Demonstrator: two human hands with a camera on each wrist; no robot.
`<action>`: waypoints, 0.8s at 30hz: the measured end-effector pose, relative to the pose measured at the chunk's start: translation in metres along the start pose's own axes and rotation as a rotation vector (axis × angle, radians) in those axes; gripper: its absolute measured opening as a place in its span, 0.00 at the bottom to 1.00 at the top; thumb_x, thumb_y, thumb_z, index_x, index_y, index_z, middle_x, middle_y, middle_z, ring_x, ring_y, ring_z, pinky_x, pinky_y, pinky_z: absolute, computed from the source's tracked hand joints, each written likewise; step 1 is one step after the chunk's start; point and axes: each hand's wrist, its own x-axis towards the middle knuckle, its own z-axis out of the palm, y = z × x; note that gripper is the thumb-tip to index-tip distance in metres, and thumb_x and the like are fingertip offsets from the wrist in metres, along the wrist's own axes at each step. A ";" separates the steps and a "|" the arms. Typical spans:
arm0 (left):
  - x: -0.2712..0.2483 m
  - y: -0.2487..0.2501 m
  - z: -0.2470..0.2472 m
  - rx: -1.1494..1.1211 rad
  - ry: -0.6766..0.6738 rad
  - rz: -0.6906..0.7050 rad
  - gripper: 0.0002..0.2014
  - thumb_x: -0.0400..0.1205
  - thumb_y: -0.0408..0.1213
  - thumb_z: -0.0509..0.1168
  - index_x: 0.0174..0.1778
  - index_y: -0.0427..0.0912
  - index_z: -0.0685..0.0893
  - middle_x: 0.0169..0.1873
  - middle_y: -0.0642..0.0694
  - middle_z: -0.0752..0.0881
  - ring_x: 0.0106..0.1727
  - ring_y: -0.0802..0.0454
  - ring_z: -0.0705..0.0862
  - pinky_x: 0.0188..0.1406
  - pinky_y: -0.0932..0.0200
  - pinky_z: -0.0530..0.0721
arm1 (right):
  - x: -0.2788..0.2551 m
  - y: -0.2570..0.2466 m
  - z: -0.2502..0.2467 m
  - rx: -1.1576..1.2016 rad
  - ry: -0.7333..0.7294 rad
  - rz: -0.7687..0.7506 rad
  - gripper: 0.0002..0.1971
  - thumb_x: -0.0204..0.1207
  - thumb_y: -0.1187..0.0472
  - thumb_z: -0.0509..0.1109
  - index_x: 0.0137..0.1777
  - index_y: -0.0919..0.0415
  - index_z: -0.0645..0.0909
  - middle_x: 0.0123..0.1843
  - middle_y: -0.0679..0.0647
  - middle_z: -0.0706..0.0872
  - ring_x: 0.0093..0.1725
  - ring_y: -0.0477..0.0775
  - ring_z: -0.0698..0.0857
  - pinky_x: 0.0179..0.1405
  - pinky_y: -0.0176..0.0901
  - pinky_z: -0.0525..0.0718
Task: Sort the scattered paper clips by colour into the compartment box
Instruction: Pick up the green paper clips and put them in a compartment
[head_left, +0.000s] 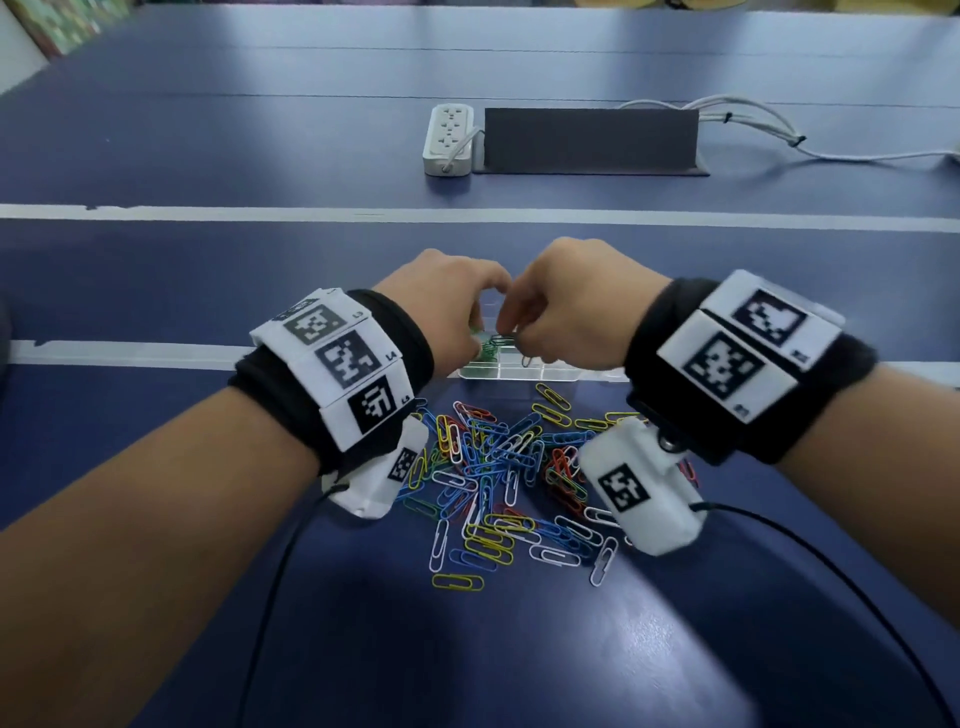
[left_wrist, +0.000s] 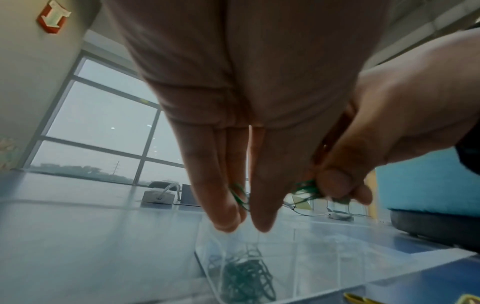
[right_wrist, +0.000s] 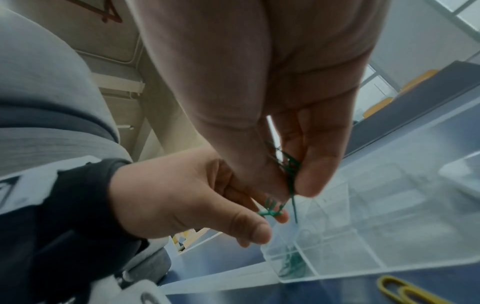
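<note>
Both hands meet just above the clear compartment box (head_left: 524, 375). My left hand (head_left: 475, 332) pinches a few green paper clips (left_wrist: 240, 197) in its fingertips. Thumb and forefinger of my right hand (head_left: 511, 332) pinch another tangle of green clips (right_wrist: 289, 167). Under the hands, the box's near-left compartment holds a heap of green clips (left_wrist: 244, 275). A mixed pile of coloured clips (head_left: 509, 467) lies on the blue table between my wrists, in front of the box. The hands hide most of the box in the head view.
A white power strip (head_left: 449, 137) and a dark grey folded stand (head_left: 589, 140) sit further back, with white cables (head_left: 831, 150) running right. Two yellow clips (right_wrist: 405, 288) lie just in front of the box. White lines cross the blue table (head_left: 208, 597).
</note>
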 end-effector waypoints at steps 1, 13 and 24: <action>-0.001 -0.002 -0.001 -0.048 0.003 -0.016 0.27 0.72 0.27 0.64 0.66 0.53 0.77 0.44 0.50 0.89 0.37 0.56 0.80 0.51 0.59 0.82 | 0.006 -0.003 0.002 0.018 0.000 0.023 0.12 0.71 0.65 0.67 0.47 0.53 0.89 0.37 0.52 0.85 0.42 0.53 0.84 0.43 0.36 0.77; -0.013 -0.019 -0.002 -0.368 0.024 -0.124 0.29 0.74 0.27 0.68 0.70 0.53 0.73 0.46 0.47 0.90 0.33 0.61 0.82 0.49 0.59 0.83 | 0.044 -0.019 0.012 0.055 -0.045 0.148 0.12 0.66 0.63 0.75 0.51 0.62 0.89 0.46 0.59 0.93 0.49 0.55 0.91 0.56 0.51 0.88; -0.016 -0.021 0.003 -0.482 0.023 -0.121 0.28 0.75 0.26 0.68 0.69 0.53 0.73 0.46 0.45 0.90 0.44 0.49 0.88 0.59 0.48 0.85 | 0.033 -0.004 0.012 0.602 -0.037 0.218 0.07 0.72 0.72 0.66 0.43 0.61 0.82 0.45 0.62 0.87 0.45 0.59 0.87 0.53 0.53 0.90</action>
